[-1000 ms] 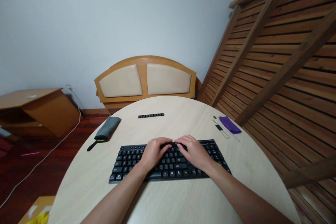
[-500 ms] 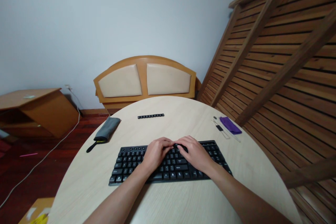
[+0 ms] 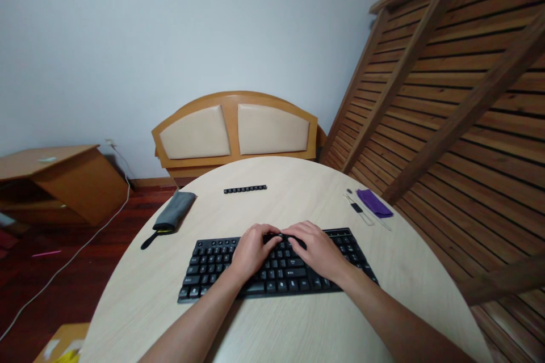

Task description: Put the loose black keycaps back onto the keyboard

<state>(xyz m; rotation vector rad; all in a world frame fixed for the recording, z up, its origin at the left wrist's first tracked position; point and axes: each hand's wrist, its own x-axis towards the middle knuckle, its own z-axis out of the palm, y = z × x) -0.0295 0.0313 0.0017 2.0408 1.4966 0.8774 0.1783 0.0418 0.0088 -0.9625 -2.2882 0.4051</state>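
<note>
A black keyboard (image 3: 293, 273) lies on the round, light wooden table (image 3: 298, 329). My left hand (image 3: 252, 247) rests over its upper middle, fingers curled and thumb bent toward the fingertips. Beside it, my right hand (image 3: 314, 245) is bent over the same stretch of keys, with its thumb tucked below the fingers. Both sets of fingertips nearly meet at the keyboard's back edge. Anything small between them is hidden. Farther back, a row of loose black keycaps (image 3: 245, 189) stands in a line.
A grey pouch (image 3: 175, 212) with a black loop lies left. At right are a purple cloth (image 3: 374, 203) and a wire tool with a black grip (image 3: 356, 207). Behind the table stands a padded headboard (image 3: 234, 125); a slatted wooden frame (image 3: 447, 142) leans at right.
My left thumb has slid slightly forward and apart from the index finger. The right hand has barely shifted; the keyboard and other things stay in place.
</note>
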